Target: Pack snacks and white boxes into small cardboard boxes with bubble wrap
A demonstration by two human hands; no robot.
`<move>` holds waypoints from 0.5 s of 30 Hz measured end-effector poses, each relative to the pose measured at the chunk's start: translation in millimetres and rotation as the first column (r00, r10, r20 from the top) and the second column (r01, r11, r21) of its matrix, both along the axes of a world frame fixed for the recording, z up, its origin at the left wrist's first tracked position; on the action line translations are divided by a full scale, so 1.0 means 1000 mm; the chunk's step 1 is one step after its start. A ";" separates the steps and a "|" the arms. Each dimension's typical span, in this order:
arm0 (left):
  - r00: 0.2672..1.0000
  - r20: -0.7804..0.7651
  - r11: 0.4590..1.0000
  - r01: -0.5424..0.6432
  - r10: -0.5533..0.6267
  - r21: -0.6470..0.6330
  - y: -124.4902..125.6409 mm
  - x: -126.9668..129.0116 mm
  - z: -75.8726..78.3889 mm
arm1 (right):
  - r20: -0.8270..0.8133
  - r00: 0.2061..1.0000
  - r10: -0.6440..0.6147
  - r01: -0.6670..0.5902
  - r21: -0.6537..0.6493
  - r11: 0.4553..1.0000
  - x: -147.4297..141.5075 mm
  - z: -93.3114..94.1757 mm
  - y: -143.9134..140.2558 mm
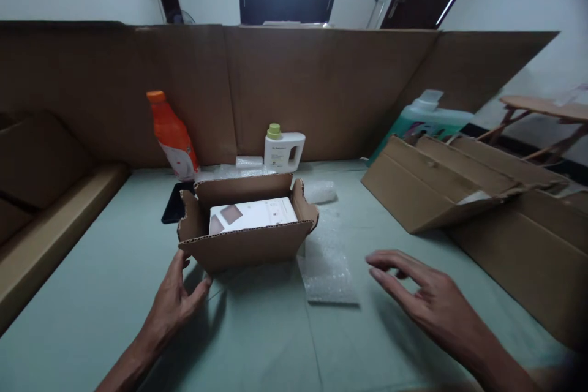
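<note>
An open cardboard box sits mid-table with its top flaps up. Inside it lies a white carton with pinkish-brown squares printed on it. My left hand is at the box's near left corner, thumb and fingers spread; whether the fingertips touch the cardboard I cannot tell. Over the cloth to the right, my right hand hovers with nothing in it, its thumb apart from loosely bent fingers. Between that hand and the box lies a flat sheet of bubble wrap, with a bubble wrap roll behind it.
At the back stand an orange bottle, a white jug with a green cap and a teal jug. A dark phone-like slab lies left of the box. Cardboard boxes crowd the right; a cardboard wall closes the back.
</note>
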State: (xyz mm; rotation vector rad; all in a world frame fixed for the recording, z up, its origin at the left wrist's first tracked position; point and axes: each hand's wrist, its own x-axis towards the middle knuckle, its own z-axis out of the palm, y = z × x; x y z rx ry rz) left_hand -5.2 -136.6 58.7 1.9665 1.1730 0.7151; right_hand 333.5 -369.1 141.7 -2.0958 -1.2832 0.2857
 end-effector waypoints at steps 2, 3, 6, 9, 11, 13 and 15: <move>1.000 0.015 1.000 -0.017 0.018 -0.023 0.003 0.003 0.006 | -0.061 0.990 0.130 -0.130 0.011 0.991 -0.003 0.001 0.030; 0.999 0.036 0.999 -0.014 0.015 -0.029 0.004 0.007 0.007 | -0.105 0.972 0.208 -0.208 0.017 0.978 -0.005 -0.003 0.048; 0.992 0.123 0.999 0.030 -0.026 -0.030 0.008 0.022 0.001 | -0.209 0.909 0.359 -0.355 0.058 0.933 -0.012 -0.025 0.097; 0.989 0.147 0.999 0.038 -0.032 -0.037 0.019 0.038 -0.007 | -0.249 0.901 0.356 -0.347 0.081 0.934 -0.012 -0.041 0.129; 0.989 0.147 0.999 0.035 -0.029 -0.041 0.031 0.050 -0.008 | -0.268 0.907 0.326 -0.315 0.083 0.945 -0.008 -0.045 0.144; 0.986 0.164 0.998 0.050 -0.041 -0.046 0.045 0.063 -0.007 | -0.290 0.905 0.310 -0.301 0.078 0.950 0.000 -0.043 0.155; 0.982 0.182 0.996 0.065 -0.053 -0.059 0.056 0.072 -0.004 | -0.298 0.907 0.299 -0.292 0.069 0.954 0.011 -0.039 0.159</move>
